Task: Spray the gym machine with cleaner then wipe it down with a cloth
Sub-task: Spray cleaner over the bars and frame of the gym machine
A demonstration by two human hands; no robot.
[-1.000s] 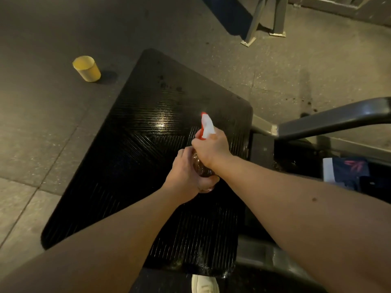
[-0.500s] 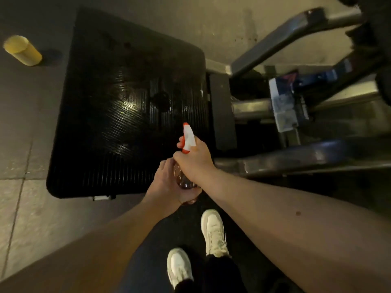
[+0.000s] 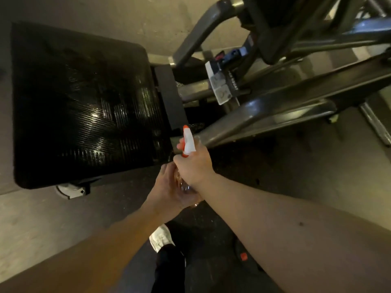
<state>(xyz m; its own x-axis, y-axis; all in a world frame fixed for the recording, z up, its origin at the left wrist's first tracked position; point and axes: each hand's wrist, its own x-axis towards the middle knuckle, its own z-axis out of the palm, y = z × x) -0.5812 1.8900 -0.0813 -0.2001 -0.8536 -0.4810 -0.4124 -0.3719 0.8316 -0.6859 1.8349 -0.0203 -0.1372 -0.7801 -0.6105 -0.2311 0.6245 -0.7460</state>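
Observation:
A clear spray bottle (image 3: pixel 187 142) with a white and orange trigger head is held upright in front of me. My right hand (image 3: pixel 193 166) grips its neck, a finger on the trigger. My left hand (image 3: pixel 169 190) cups the bottle's clear body from below. The nozzle points toward the machine's black ribbed footplate (image 3: pixel 80 106), which glistens with wet patches. The machine's grey metal frame bars (image 3: pixel 275 111) run off to the right. No cloth is in view.
A label plate (image 3: pixel 219 85) sits on the frame between the bars. A white caster-like part (image 3: pixel 70 190) shows under the footplate's near corner. My white shoe (image 3: pixel 160 237) and dark trouser leg stand on the dark floor mat below my hands. Concrete floor lies to the left.
My view has swung right and down from the footplate toward the frame bars. Both hands keep the same hold on the bottle. The yellow cup has left the view.

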